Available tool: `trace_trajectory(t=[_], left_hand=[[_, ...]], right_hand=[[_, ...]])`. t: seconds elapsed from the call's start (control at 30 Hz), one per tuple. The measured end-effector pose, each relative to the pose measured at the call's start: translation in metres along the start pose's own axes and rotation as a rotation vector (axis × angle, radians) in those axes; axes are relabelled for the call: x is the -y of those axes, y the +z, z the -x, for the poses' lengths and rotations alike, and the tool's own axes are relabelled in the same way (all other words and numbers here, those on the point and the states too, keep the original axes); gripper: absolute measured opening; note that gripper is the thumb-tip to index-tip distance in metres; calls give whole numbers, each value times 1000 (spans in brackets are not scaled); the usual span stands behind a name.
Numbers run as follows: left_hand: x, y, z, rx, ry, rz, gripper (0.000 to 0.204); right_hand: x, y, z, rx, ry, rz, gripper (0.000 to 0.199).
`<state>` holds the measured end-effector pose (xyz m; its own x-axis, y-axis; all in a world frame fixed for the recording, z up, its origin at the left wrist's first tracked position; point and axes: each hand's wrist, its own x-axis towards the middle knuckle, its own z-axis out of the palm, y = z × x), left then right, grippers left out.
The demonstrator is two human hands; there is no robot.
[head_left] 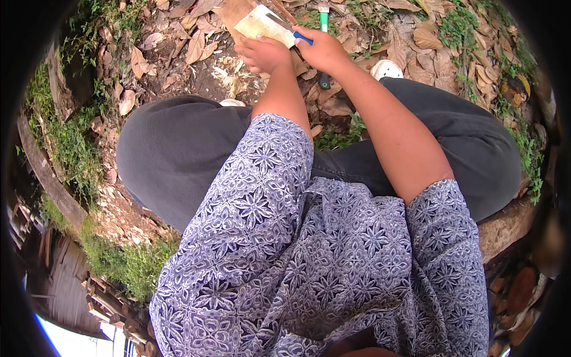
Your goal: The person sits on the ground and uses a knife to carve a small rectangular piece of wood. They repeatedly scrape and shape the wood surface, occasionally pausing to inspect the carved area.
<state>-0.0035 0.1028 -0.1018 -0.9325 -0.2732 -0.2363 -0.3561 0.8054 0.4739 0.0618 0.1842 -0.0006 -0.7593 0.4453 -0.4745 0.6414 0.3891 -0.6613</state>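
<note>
At the top of the view, my left hand [266, 55] is closed on the near edge of a pale wood block [262, 25]. My right hand [324, 52] grips a blue-handled knife [303, 38]. Its thin dark blade reaches to the upper left, over or against the block's far right side; exact contact is too small to tell. Under and beyond the block lies a brown wooden board [233, 12]. Beside my right hand, a green tool with a black grip [324, 21] lies on the ground, partly hidden by my wrist.
Dry brown leaves [425, 38] cover the ground, with green plants [459, 27] among them. Pale wood shavings [235, 77] lie near my left forearm. My bent legs in dark trousers [172, 149] flank the work spot. A white shoe [386, 69] shows by my right knee.
</note>
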Motion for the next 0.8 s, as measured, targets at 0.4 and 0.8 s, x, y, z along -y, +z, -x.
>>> trace_trajectory(t=[0.4,0.8], left_hand=[[3,0,2,35,-10,36,51],[3,10,0,-38,33,36,50]], right_hand=[[-9,32,-60,-79,-125,-25,47],[-43,-24,-4,52,-34,-12,51]])
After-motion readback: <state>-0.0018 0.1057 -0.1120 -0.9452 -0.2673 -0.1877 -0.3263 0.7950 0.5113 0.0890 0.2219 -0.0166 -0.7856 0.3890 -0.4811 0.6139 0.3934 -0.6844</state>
